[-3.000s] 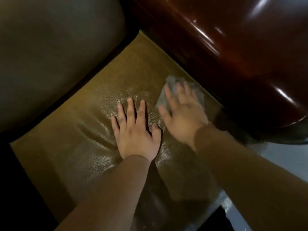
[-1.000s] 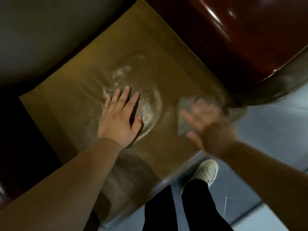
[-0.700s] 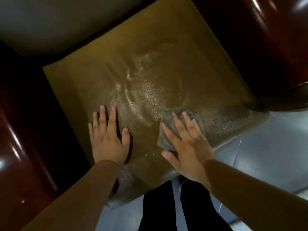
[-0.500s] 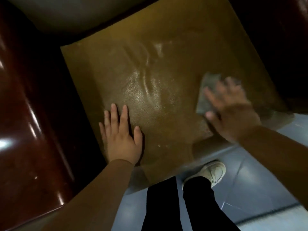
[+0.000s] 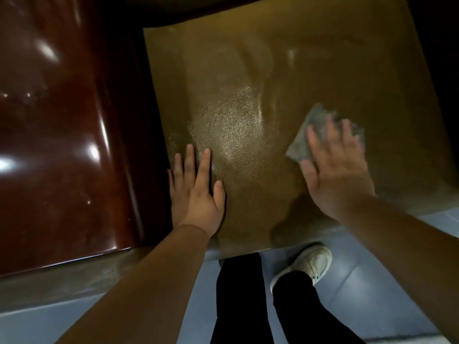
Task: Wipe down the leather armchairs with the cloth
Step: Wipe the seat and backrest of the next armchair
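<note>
Since half a second ago, view swung right; right hand (image 5: 335, 175), blurred, fingers straight, presses small grey cloth (image 5: 304, 140) flat on right side of olive-brown leather seat cushion (image 5: 248, 95). Left hand (image 5: 196, 192) flat, fingers together, at cushion's left edge beside glossy dark-red armrest (image 5: 62, 132).

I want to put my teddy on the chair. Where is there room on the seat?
The far half of the olive-brown leather seat cushion is bare, up to the backrest, and so is the shiny middle strip between the flat left hand and the right hand. The near right is crowded: that hand presses the small grey cloth there.
</note>
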{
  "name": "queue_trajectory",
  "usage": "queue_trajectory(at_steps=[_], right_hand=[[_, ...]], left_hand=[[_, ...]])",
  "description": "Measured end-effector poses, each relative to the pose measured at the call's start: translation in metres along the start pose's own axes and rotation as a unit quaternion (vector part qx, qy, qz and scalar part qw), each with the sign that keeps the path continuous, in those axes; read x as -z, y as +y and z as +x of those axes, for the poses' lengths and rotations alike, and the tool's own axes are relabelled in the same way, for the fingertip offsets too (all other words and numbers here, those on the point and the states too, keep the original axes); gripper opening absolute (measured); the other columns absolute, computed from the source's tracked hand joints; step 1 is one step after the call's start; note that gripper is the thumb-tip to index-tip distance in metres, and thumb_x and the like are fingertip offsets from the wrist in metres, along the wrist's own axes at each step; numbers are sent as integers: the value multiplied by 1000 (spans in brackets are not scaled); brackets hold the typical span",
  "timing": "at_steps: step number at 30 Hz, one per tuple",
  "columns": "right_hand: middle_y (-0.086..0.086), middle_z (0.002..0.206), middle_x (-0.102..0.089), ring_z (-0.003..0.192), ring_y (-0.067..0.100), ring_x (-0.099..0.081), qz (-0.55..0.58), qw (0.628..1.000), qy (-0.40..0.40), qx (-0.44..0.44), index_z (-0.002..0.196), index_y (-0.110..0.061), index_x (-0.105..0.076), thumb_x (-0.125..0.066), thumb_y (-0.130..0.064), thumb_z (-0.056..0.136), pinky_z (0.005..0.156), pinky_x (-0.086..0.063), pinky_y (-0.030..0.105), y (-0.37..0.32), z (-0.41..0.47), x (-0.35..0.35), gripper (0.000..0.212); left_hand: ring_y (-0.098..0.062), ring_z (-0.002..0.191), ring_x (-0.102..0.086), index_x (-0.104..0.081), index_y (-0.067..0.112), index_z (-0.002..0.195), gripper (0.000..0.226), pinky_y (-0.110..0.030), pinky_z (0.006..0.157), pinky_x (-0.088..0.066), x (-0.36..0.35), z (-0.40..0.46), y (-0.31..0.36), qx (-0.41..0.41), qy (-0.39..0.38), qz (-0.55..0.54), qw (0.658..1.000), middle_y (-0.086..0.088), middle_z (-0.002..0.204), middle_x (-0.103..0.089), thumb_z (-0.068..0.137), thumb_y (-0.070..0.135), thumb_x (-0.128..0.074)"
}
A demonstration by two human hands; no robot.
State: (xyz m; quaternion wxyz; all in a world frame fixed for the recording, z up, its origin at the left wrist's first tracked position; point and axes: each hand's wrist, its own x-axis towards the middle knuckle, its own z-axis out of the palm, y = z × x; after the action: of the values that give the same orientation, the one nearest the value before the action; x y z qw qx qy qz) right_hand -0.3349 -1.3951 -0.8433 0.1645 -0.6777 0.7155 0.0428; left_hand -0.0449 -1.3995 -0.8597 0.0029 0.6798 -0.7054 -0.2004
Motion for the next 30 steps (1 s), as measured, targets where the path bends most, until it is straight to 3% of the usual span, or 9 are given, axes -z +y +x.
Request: queue_trajectory(at_steps=[3,7,10,12,15,19,23,26,30], right_hand=[[22,172,-10,157,47,-5,18,999,14,-44,166,-17,-19,-11,-62,104,127,-7,61,-51,-16,-12,77],[10,173,-15,160,37,-8,1,955,-73,288,162,-21,-35,-46,-65,99,127,-18,57,-74,-74,-30,77],[5,175,-7,161,32,-4,-63,906,-111,403,165,-25,-22,-38,-61,104,128,-11,52,-18,-48,-16,73],[10,173,-14,159,36,-11,-100,929,-91,343,164,-24,-21,-30,-57,105,126,-17,53,23,-22,-2,68],[13,173,-11,159,36,-8,-87,990,-79,76,166,-20,-9,-26,-47,110,127,-21,50,74,-5,27,64],[17,172,-10,155,37,-24,-34,971,-149,-184,166,-17,-7,-35,-25,111,123,-32,48,70,-3,54,63],[15,154,-48,132,34,-55,69,962,-222,-140,157,-26,-41,-48,-18,105,109,-46,41,16,-22,86,53],[7,140,-62,122,28,-61,74,948,-310,-5,147,-31,-53,-47,-33,106,101,-50,37,-32,-43,125,41],[5,127,-67,109,27,-63,61,940,-326,73,128,-28,-63,-47,-35,104,88,-51,35,-76,-39,183,30]], left_hand=[[-25,163,4,-14,35,168,69,-49,130,-2,0,-2,1,11,-2,-10,1000,2,177,-1,103,47,-34],[-16,162,14,-8,40,168,68,-44,127,-9,2,-22,6,64,-33,-33,997,9,177,9,107,46,-38],[-15,161,19,-6,39,168,71,-35,123,-4,9,-40,8,64,-63,-39,995,8,176,14,107,46,-41],[-13,159,24,0,41,167,72,-36,125,1,19,-45,12,85,-105,-44,990,11,174,19,108,47,-41],[-16,160,21,4,41,167,77,-43,131,-4,38,-47,24,108,-156,-35,981,11,174,19,107,49,-45],[-29,162,-6,-10,35,168,73,-47,129,-23,68,-40,48,152,-247,-39,956,3,177,4,107,48,-47],[-26,119,-62,-51,25,145,42,-44,104,-53,112,-30,72,110,-337,-1,935,-8,134,-62,110,44,-40],[-22,103,-66,-57,22,136,40,-42,95,-57,154,-44,91,7,-373,114,921,-4,111,-67,111,45,-37],[-25,106,-64,-59,21,135,41,-44,97,-55,205,-58,94,-11,-383,125,915,-5,117,-67,110,47,-39]])
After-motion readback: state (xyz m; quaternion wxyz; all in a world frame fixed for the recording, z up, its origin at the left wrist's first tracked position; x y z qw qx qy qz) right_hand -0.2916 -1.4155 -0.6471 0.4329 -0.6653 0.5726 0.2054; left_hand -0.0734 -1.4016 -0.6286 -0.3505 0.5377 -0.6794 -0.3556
